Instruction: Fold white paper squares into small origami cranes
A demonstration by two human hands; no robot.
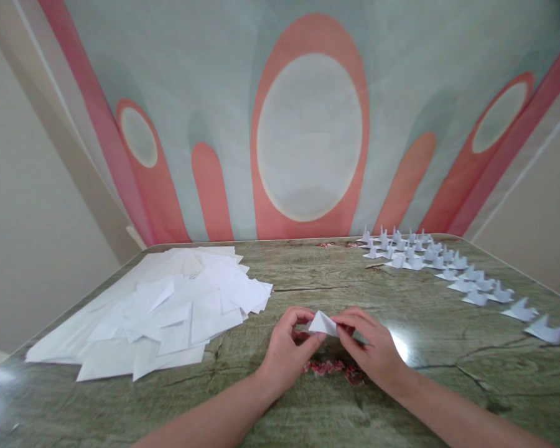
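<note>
Between my two hands, a small piece of folded white paper is held just above the table near its front middle. It looks triangular, with a crease running down from its top point. My left hand pinches its left side, thumb in front and fingers behind. On the other side, my right hand grips the right corner between thumb and fingertips. The fingers partly cover the paper's lower edges.
A spread pile of loose white paper sheets covers the table's left side. Several folded white paper birds stand in rows along the right. The wood-grain table meets a wall with a pink and grey pattern at its far edge.
</note>
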